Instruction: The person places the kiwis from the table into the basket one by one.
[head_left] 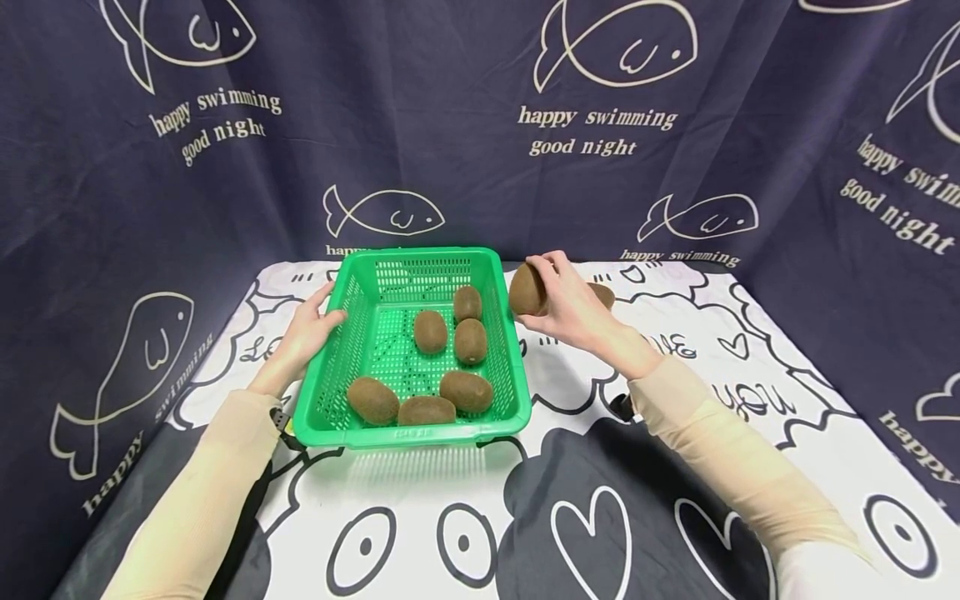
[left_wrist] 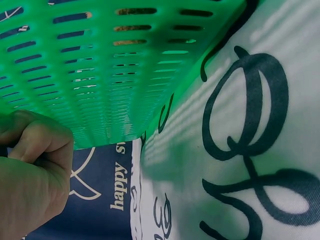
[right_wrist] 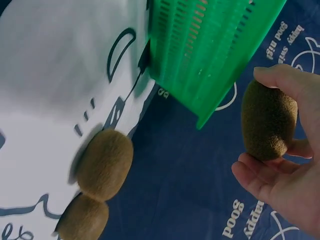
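A green plastic basket (head_left: 495,431) with slotted walls stands on the table, with several brown kiwis (head_left: 431,332) lying in it. My left hand (head_left: 306,333) grips the basket's left rim, its thumb reaching over the edge. In the left wrist view the curled left fingers (left_wrist: 47,135) lie against the slotted wall. Just beyond the right rim, my right hand (head_left: 573,302) holds a kiwi (right_wrist: 269,120) between thumb and fingers, raised above the table. Two more kiwis (right_wrist: 105,164) rest on the table below that hand, mostly hidden behind it in the head view.
A white cloth (head_left: 405,492) with black drawings covers the table. Behind and at both sides hangs a dark blue curtain (head_left: 480,125) with fish prints. The two loose kiwis lie to the right of the basket, near the table's back edge.
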